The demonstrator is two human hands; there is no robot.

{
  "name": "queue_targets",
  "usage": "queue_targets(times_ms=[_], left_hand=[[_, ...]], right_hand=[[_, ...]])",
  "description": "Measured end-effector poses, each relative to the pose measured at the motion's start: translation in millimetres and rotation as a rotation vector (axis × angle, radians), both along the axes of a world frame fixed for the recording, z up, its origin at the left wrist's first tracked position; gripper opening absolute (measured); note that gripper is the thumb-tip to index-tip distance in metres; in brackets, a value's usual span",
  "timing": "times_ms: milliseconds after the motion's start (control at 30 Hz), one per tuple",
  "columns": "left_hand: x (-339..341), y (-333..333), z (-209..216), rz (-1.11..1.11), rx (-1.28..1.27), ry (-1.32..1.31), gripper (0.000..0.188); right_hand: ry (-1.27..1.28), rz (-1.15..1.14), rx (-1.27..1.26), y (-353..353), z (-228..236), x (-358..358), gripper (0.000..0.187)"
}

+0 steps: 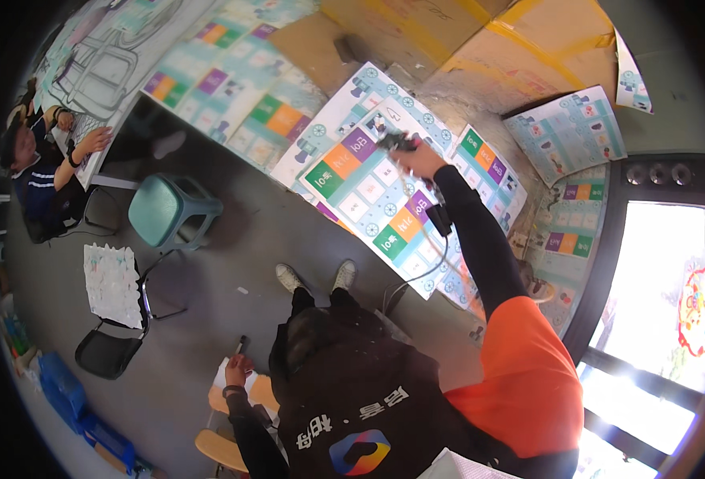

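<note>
A grey floor (pixel 233 279) spreads beneath a work surface overlaid with teal-and-white patterned paper sheets (pixel 245 80), backed by brown cardboard boxes sealed with yellow tape (pixel 528 56). At right, daylight glares through a dark-framed glass pane (pixel 640 263). A person in a black garment with a colourful emblem and an orange upper sleeve (pixel 368 399) stands near the surface, black-sleeved arms apart. Before the person lies a white printed board with green, orange and purple blocks (pixel 354 209), angled across the surface. At far left, a co-worker in a dark top with white stripes (pixel 49 180) sits with both hands at another table. Between them stand a teal plastic stool (pixel 157 211) and a black metal-framed chair (pixel 109 351), a crinkled pale sheet (pixel 113 283) on the latter.

The right hand (pixel 420 160), stretched over the upper part of the board, has its fingers closed around a small dark device (pixel 396 142). The left hand (pixel 239 370), low and away from the board, is partly curled; a slim dark stick (pixel 243 344) shows at its fingertips, though whether it is gripped cannot be told. A black block on a cable (pixel 439 217) sits beside the right forearm.
</note>
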State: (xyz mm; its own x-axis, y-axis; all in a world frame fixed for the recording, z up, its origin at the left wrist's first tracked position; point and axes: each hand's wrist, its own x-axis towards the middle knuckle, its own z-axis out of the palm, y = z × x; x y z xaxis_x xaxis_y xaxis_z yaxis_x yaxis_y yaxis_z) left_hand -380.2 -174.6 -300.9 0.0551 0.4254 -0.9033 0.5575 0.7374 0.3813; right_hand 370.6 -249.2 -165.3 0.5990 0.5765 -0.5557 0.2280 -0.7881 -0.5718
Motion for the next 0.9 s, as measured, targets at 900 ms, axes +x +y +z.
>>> queue_targets(times_ms=[900], left_hand=[[367,20,194,-0.551,1.712,-0.060,0.008]], right_hand=[[0.113,-0.587,0.170,-313,-57,-127,0.053]])
